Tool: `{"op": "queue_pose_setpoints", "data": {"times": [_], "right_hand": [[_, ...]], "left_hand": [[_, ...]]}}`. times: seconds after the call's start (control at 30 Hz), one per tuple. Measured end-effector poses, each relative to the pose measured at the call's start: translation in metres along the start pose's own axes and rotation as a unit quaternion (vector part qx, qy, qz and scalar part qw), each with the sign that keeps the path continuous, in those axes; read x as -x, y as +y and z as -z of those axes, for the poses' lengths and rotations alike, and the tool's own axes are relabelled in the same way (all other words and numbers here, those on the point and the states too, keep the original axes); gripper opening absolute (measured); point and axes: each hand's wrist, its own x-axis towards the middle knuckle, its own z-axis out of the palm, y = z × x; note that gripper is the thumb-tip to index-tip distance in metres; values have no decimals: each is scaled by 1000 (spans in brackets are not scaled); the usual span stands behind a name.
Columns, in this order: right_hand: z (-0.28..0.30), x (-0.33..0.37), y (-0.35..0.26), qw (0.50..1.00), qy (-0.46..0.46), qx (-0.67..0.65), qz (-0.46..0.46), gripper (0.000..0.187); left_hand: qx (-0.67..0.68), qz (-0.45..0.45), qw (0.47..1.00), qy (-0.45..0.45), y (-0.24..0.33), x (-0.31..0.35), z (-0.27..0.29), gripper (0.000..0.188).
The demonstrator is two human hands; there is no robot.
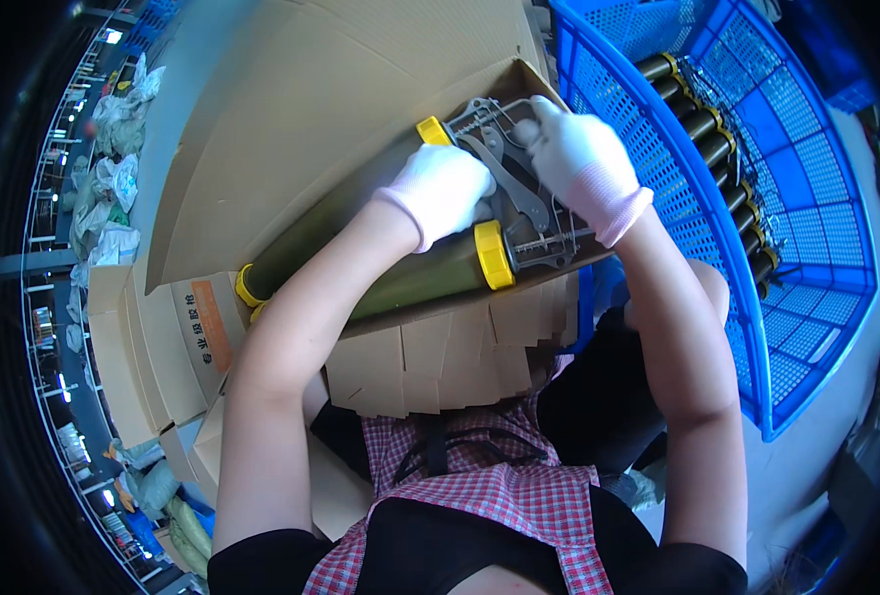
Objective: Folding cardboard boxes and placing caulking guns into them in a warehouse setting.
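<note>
Right, both hands are gloved in white and working inside an open cardboard box (291, 129) that lies across the lap. Left hand (443, 190) is clenched around an olive-green tube (410, 278) with yellow end caps (493, 255), gripping near the capped end at the box's near-right corner. A second green tube (331, 213) lies beside it, its yellow ends showing at the box's left end and by the metal frame. Right hand (581, 159) is pinching the grey metal frame (519, 188), a lever-and-wire assembly sitting at the capped ends of the tubes, close to the box's right edge; fingers are curled onto the linkage, not spread.

Handling, judged by looks: the tubes seem rigid and smooth, probably slippery under knit gloves, so a full wrap near the cap, where the collar gives a stop, looks the safest hold. The frame looks stiff, thin and light, with pinch points at the pivots; best taken by the flat arms, not the wire parts.

Stacked cardboard sheets (450, 357) sit under the box's near edge. A blue mesh crate (748, 198) to the right holds a row of more tubes (708, 129) with frames attached.
</note>
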Motion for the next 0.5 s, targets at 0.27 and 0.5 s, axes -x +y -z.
{"op": "queue_pose_setpoints", "data": {"times": [0.27,0.5], "right_hand": [[-14,-55,37,984,40,76,156,22],[-19,-59,30,992,-9,92,85,24]], "left_hand": [[45,-26,967,250,-19,-48,7,25],[10,-5,982,188,-25,-46,4,24]]}}
